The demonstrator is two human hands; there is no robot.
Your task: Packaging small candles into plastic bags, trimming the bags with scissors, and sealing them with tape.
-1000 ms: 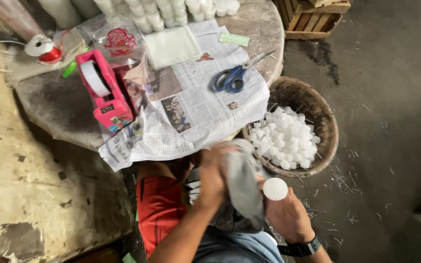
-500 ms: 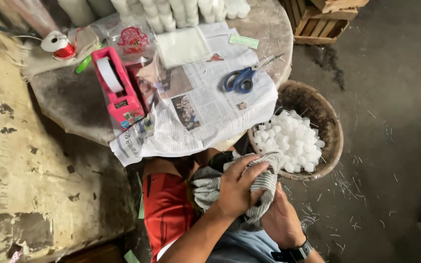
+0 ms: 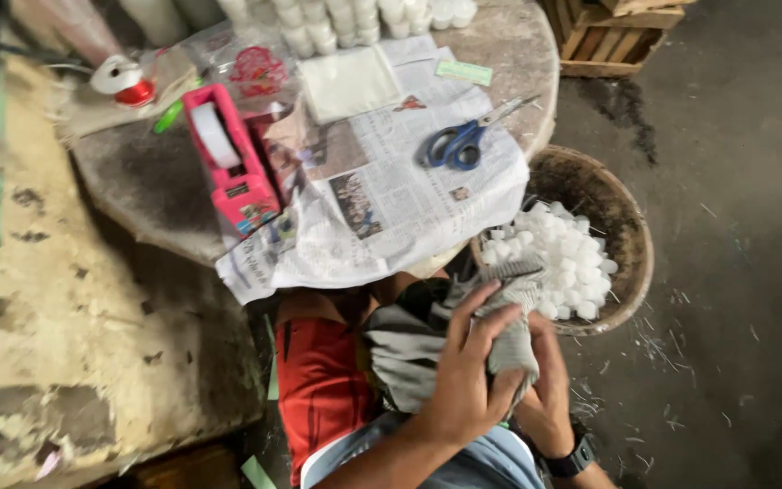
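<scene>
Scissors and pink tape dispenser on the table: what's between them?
Head view: only newspaper between the blue-handled scissors and the pink tape dispenser; nothing else stands on that stretch. Both hands are lower down, on a grey cloth.

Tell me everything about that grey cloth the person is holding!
The grey striped cloth looks soft and knitted, with darker stripes near its top edge. It is crumpled and draped over the person's lap, below the table edge and beside the round basket. The left hand presses on it from above; the right hand grips it from underneath.
</scene>
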